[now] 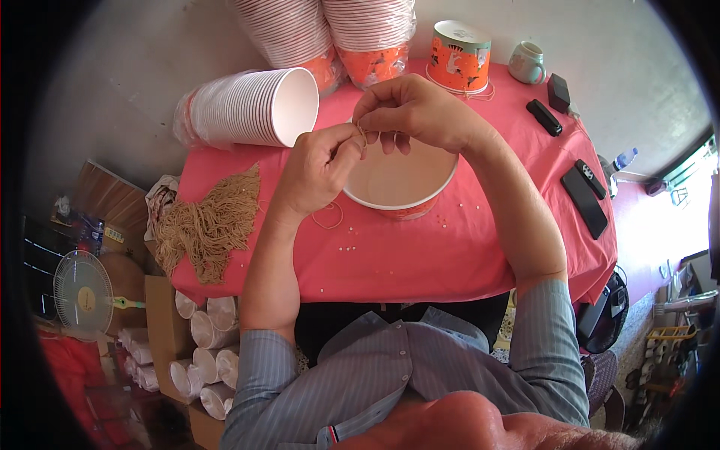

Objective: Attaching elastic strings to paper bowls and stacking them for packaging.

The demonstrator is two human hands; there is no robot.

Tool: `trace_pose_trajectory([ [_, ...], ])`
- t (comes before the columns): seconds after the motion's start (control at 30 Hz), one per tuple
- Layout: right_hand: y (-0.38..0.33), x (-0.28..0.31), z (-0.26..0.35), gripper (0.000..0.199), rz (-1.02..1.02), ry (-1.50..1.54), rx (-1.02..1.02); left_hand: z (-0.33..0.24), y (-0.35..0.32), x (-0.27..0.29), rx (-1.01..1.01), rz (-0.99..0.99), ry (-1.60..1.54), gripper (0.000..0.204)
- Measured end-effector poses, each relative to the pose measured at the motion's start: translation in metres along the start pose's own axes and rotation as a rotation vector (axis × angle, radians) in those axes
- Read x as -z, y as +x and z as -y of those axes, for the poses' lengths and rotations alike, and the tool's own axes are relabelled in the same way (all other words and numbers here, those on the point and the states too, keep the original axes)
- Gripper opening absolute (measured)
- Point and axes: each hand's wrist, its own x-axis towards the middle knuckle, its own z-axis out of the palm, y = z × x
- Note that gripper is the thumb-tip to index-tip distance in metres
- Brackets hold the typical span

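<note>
My left hand (319,169) and my right hand (416,112) meet above the far left rim of a large paper bucket (405,204). Between their pinched fingertips is a thin tan string (363,135). The bucket stands upright on the pink tablecloth (360,266), its mouth up and its pale inside showing; my right hand covers part of its far rim. A loop of string (330,223) lies on the cloth just left of it. Farther left spreads a large bundle of tan strings (214,225). Small pale beads (347,248) are scattered near the bucket.
Wrapped bucket stacks (289,34) stand at the back; another stack (240,109) lies sideways. An upside-down orange bucket (459,66) has string around its base. Along the right are a mug (527,63), a black case (544,118) and a phone (585,201). A carton (169,315) sits lower left.
</note>
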Motion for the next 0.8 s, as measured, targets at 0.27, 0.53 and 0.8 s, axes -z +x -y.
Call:
trace_pose_trajectory([
  [0.27,0.0010,-0.0008,-0.0004,0.018,0.013,0.036,-0.010,0.0021,0.0004,-0.0025,-0.028,-0.016,-0.013,0.025],
  [0.53,0.0012,-0.0003,-0.0015,0.021,0.025,0.066,-0.034,0.0071,0.0009,-0.0043,-0.123,-0.047,0.022,0.022],
  [0.8,0.0018,0.0002,-0.0037,0.019,0.033,0.058,-0.001,-0.0006,-0.0001,-0.0034,-0.041,-0.036,0.090,0.024],
])
